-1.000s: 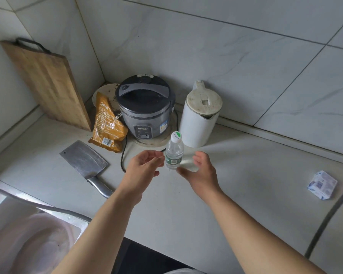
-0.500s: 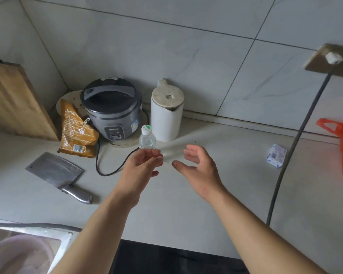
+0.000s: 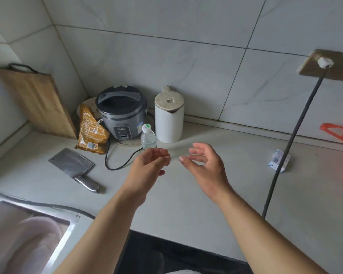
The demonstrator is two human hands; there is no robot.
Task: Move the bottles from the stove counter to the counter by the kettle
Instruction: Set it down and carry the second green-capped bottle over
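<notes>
Grey marble-look tiles back a pale desk [image 3: 186, 204] in a kitchen corner. The bottle [image 3: 148, 137] stands upright on it, just in front of the kettle [image 3: 169, 117] and beside the cooker [image 3: 121, 113]: clear plastic, white cap with a green mark, its label hidden behind my fingers. The cooker's badge and the orange bag's [image 3: 91, 133] print are too small to read. Since half a second ago my view has swung left, so the board [image 3: 36, 101] shows whole. My left hand [image 3: 147, 171] and right hand [image 3: 206, 169] hover spread and empty, nearer me than the bottle.
</notes>
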